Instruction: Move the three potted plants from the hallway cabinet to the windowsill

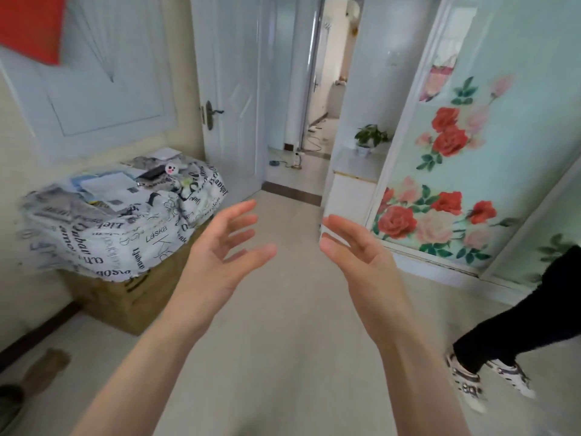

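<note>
One green leafy plant in a small white pot (368, 139) stands on a white cabinet (352, 184) in the hallway, just past the doorway ahead. It is well beyond my hands. My left hand (224, 247) and my right hand (355, 247) are both raised in front of me, palms facing each other, fingers spread, holding nothing. No other potted plant shows, and no windowsill is in view.
A cardboard box draped in printed cloth (125, 221), with papers and a phone on top, stands at the left. An open white door (232, 99) flanks the doorway. A rose-patterned sliding panel (456, 168) lines the right wall. Another person's leg and shoe (490, 360) are at lower right.
</note>
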